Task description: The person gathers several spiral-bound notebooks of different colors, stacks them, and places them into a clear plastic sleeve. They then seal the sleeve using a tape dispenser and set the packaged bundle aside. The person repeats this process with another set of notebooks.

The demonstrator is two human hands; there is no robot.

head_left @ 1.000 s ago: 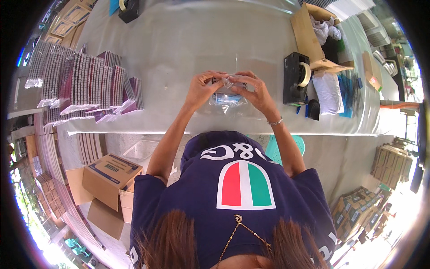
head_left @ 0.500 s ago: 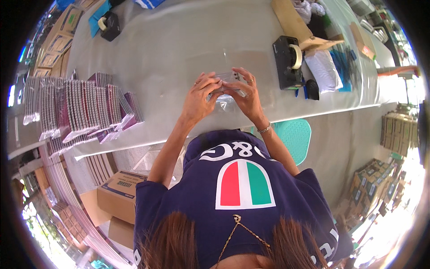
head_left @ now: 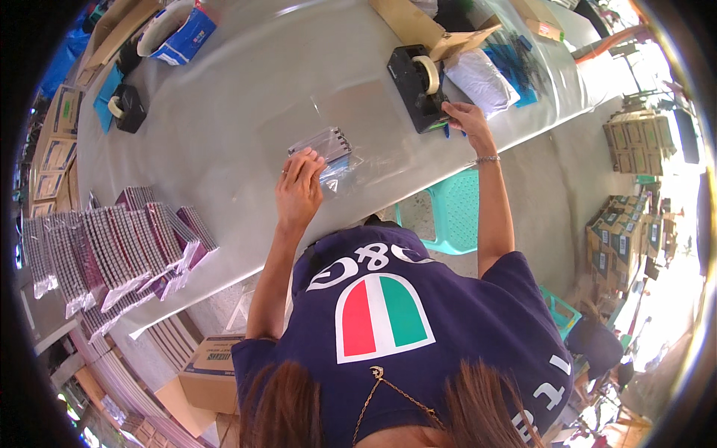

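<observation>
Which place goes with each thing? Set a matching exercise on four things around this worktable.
Things:
1. left hand
2. right hand
3. plastic stool
4. rows of packed sleeves

Places:
A. under the table edge, beside the person
B. on the clear-wrapped pack
C. at the black tape dispenser
D. on the table's left end

Pairs: 1-B, 2-C, 3-A, 4-D

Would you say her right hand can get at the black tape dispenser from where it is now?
Probably yes. The right hand is already at the near edge of the black tape dispenser, seemingly touching its base, with nothing between them. The left hand rests on the clear packet, away from that path.
</observation>
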